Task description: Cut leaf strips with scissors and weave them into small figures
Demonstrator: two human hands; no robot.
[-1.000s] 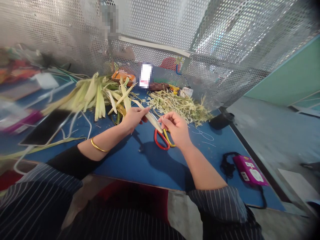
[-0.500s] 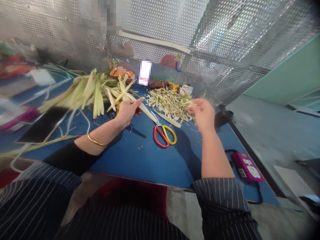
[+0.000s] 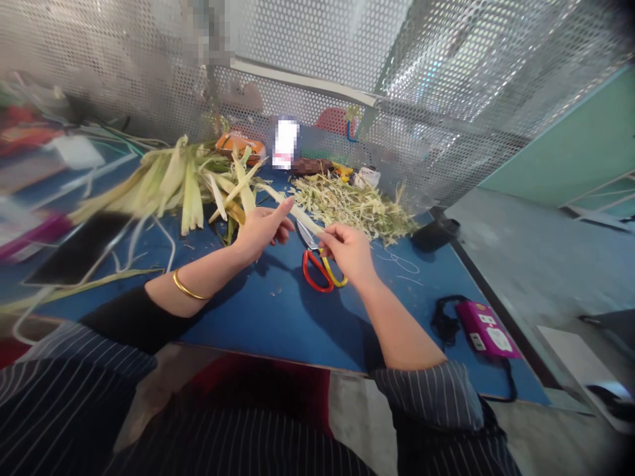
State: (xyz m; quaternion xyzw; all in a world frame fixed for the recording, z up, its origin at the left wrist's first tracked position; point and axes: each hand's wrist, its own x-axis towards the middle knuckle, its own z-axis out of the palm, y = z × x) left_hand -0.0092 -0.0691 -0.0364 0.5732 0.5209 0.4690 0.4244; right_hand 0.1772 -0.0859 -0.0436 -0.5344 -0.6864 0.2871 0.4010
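A pale strip of corn husk [image 3: 308,220] stretches slantwise between my two hands. My right hand [image 3: 350,254] pinches its near end between thumb and fingers, just above the scissors. My left hand [image 3: 262,231], with a gold bangle on the wrist, has its thumb along the strip and its other fingers curled below; the exact contact is partly hidden. Scissors [image 3: 317,272] with one red and one yellow handle lie on the blue table under the strip, their blades partly covered. Beyond my right hand spreads a heap of shredded husk [image 3: 352,205].
Whole corn husks [image 3: 173,185] are piled at the left back, beside an orange packet [image 3: 241,147]. A lit phone [image 3: 286,142] stands by the perforated panel. On the right are a black cup [image 3: 436,235] and a magenta power box [image 3: 489,329] with a cable. A dark tablet [image 3: 79,248] lies left.
My right hand has come from the shredded heap leftward and nearer, and now grips the strip's near end. My left hand has shifted slightly nearer, still at the strip.
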